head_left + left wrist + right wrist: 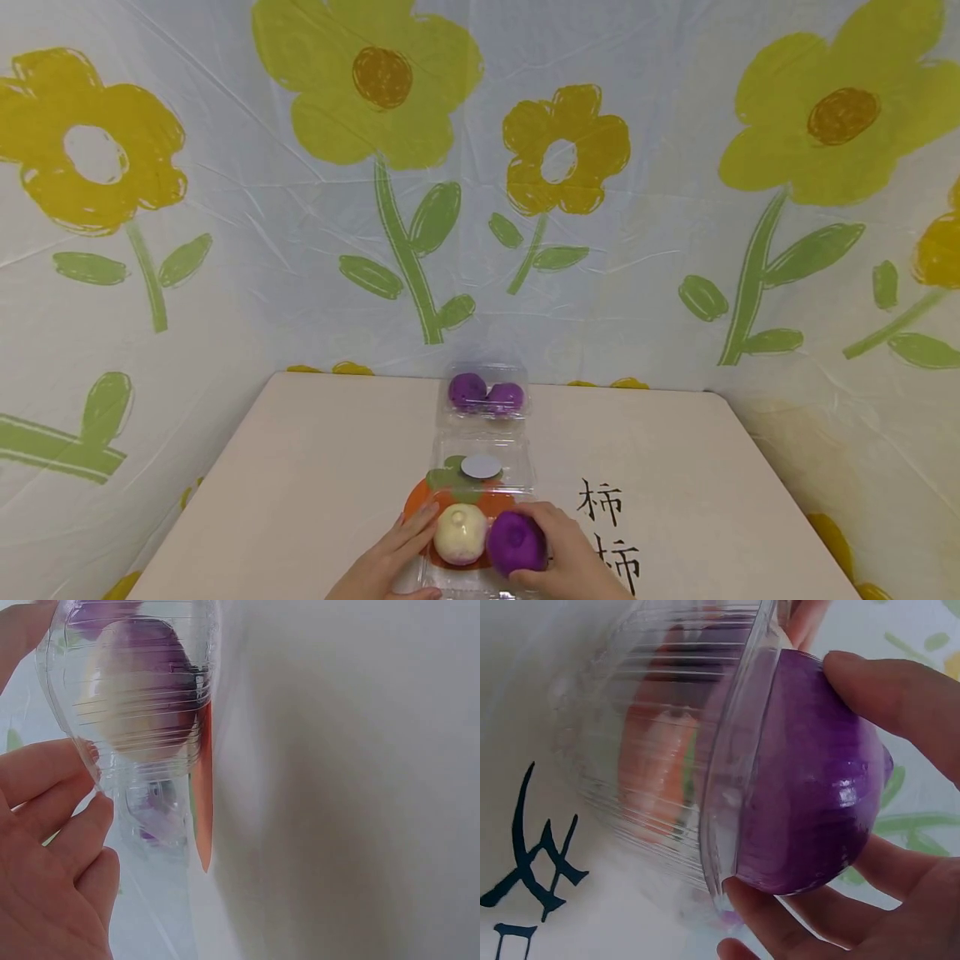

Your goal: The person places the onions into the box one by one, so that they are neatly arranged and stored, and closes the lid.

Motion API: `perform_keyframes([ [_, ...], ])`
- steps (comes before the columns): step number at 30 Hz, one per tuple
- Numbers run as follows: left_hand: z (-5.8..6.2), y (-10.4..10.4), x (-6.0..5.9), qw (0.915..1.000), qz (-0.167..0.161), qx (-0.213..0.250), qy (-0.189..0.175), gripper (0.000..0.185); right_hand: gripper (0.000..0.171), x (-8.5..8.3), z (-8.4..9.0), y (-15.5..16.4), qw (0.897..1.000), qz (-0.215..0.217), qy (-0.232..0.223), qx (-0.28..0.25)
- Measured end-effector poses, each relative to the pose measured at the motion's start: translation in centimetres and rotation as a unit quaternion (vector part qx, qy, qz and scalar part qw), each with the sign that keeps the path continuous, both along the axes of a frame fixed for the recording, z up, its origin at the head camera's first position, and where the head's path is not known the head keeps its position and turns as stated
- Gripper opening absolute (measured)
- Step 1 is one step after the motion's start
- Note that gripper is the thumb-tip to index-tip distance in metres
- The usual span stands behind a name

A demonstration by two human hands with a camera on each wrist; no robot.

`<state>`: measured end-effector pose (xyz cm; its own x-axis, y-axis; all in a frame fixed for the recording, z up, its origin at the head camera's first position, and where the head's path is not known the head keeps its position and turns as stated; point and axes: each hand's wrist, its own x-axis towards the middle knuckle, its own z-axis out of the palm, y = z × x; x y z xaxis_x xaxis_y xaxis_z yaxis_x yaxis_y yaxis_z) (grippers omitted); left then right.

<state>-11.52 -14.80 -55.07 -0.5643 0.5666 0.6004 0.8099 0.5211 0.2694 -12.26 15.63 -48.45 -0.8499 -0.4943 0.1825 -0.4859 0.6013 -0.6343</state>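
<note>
An open clear plastic clamshell (480, 583) sits at the table's near edge, its lid (482, 467) folded back. A white onion (460, 533) lies in its left half. My right hand (534, 542) grips a purple onion (510, 543) at the right half; in the right wrist view my fingers (892, 690) curl round the onion (810, 772), which is partly inside the ribbed tray (652, 750). My left hand (408, 533) lies with fairly straight fingers against the tray's left side. The left wrist view shows fingertips (86, 761) touching the tray wall (150, 802).
A second, closed clamshell (486, 371) with two purple onions stands further back at the table's middle. The beige table (300, 467) has an orange fruit print under the tray and black characters (600, 502) to the right. A flower-print sheet (480, 275) hangs behind.
</note>
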Motion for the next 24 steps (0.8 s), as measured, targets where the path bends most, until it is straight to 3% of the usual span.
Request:
perform_keyframes([
  [4, 0.1, 0.0, 0.1, 1.0000, 0.004, -0.003, -0.002, 0.078, 0.064, 0.2, 0.5, -0.6, 0.998, -0.011, 0.021, 0.054],
  [10, 0.1, 0.1, 0.1, 1.0000, 0.001, -0.002, -0.005, 0.078, 0.065, 0.0, 1.0, -0.9, 0.993, -0.015, 0.007, 0.119],
  [24, 0.1, 0.1, 0.2, 1.0000, 0.004, -0.004, 0.000, 0.078, 0.062, -0.6, 1.3, -2.2, 0.980, 0.019, 0.016, 0.198],
])
